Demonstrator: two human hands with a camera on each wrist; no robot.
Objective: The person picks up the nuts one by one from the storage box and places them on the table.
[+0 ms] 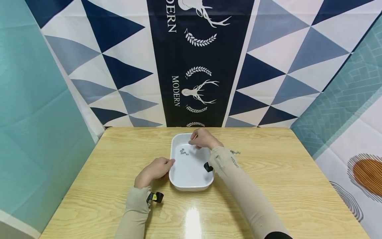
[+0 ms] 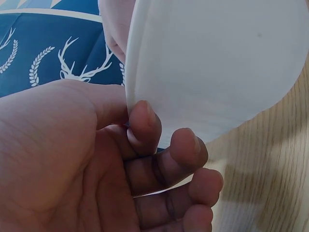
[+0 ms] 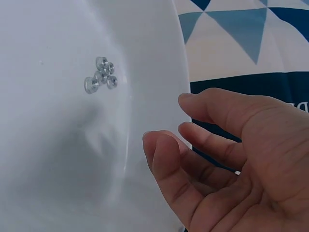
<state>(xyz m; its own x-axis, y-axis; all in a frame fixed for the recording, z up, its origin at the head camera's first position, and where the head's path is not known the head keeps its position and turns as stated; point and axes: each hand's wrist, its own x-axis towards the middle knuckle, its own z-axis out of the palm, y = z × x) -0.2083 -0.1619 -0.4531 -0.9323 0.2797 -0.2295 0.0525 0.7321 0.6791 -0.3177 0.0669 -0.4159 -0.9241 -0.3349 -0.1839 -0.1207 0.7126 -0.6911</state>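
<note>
A white rectangular basin with rounded corners stands on the wooden table. My left hand pinches its left rim, thumb over the edge and fingers outside; the left wrist view shows the fingertips against the basin wall. Over the far right part of the basin hangs my right hand, fingers bent and thumb apart from them. Nothing shows in that gap in the right wrist view. Several small clear, round pieces with shiny centres lie clustered on the basin floor, apart from the right hand.
Right of the basin, a few more small shiny pieces lie on the table, beside the right forearm. A patterned cloth hangs behind the table's far edge. Each wrist bears a small black camera.
</note>
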